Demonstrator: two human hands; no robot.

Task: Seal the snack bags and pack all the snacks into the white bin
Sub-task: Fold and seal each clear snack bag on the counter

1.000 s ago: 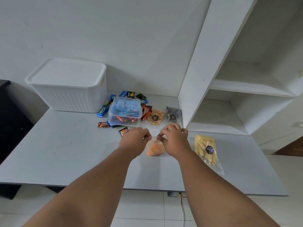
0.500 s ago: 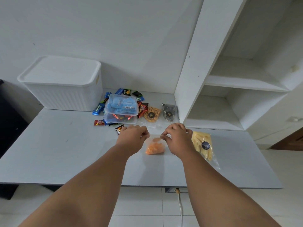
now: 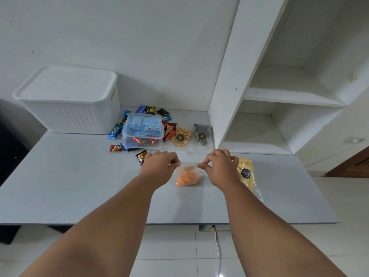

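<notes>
A clear zip bag of orange snacks [image 3: 187,177] lies on the grey table [image 3: 69,186] in front of me. My left hand [image 3: 160,166] pinches the left end of the bag's top strip, and my right hand [image 3: 219,167] pinches its right end. The white bin [image 3: 67,100] stands at the back left with its lid on. A bag of yellow sticks [image 3: 246,174] lies just right of my right hand. Behind lie a bag of round yellow snacks [image 3: 180,136] and a bag of dark discs [image 3: 201,134].
Two stacked clear tubs [image 3: 142,132] of wrapped sweets sit beside the bin, with several loose candy bars [image 3: 114,131] around them. A white shelf unit [image 3: 269,100] rises at the right. A dark object stands left of the table. The table's front edge is near my forearms.
My hands have drawn apart along the bag's top strip, from nearly touching to its two ends. The camera view has shifted slightly.
</notes>
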